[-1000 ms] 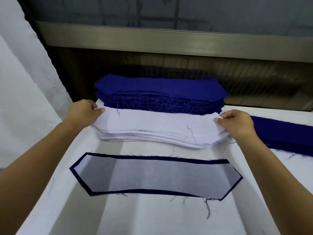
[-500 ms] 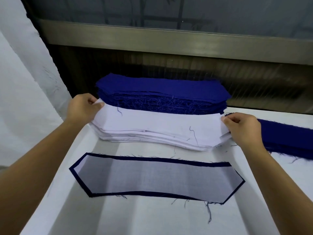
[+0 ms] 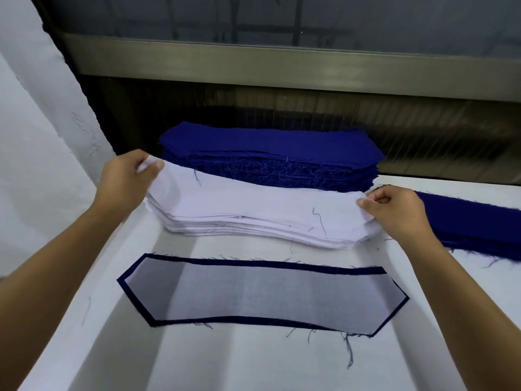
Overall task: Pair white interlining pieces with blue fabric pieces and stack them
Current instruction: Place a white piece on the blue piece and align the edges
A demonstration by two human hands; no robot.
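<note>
Your left hand (image 3: 127,179) pinched the raised left end of the top sheet on the stack of thin white interlining pieces (image 3: 239,230); your right hand (image 3: 394,210) pinched its right end. That stack lay against the pile of frayed dark-blue fabric pieces (image 3: 267,153) (a blue-edged paired piece (image 3: 259,294) lay nearer you).

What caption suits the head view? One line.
Left hand and right hand pinch the top white interlining piece by its ends; blue fabric stack behind, finished pair in front.

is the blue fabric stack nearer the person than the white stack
No, the blue fabric stack lies behind the white stack, farther from the person.
</note>
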